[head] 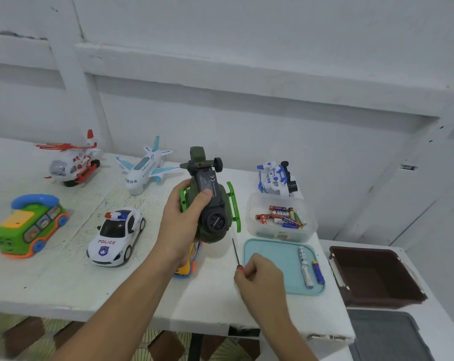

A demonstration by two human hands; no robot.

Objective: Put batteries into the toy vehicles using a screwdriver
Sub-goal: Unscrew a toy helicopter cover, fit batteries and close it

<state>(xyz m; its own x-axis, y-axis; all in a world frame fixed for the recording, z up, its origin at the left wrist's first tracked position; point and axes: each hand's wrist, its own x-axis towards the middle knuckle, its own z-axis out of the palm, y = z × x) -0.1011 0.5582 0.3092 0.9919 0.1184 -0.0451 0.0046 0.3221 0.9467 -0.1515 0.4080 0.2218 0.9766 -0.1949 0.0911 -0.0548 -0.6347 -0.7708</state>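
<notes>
The green helicopter (210,204) is being held up over the table (64,282), belly facing up, with its round nose pointing toward the person and its tail pointing away. The left hand (180,227) is wrapping its fingers around the body, and the thumb is pressing on the black battery cover (207,183). The right hand (259,277) is the nearer one for the next job. It is pinching the red end of the one screwdriver (236,252). The thin metal part is pointing up at the helicopter, with its tip just beside the nose but not touching. I think the tip needs to go up and over to the cover, though I cannot see a screw there. Seven toys are showing: this one, a red helicopter (72,160), a plane (145,166), a phone bus (29,226), a police car (116,235), a blue and white toy (276,178) lying on its side, and a yellow toy (188,264) hiding under the left arm. One clear tub (309,230) is holding a jumble of batteries (283,217), too mixed up to count. Two more batteries (305,267) are lying on the blue lid (272,251).
</notes>
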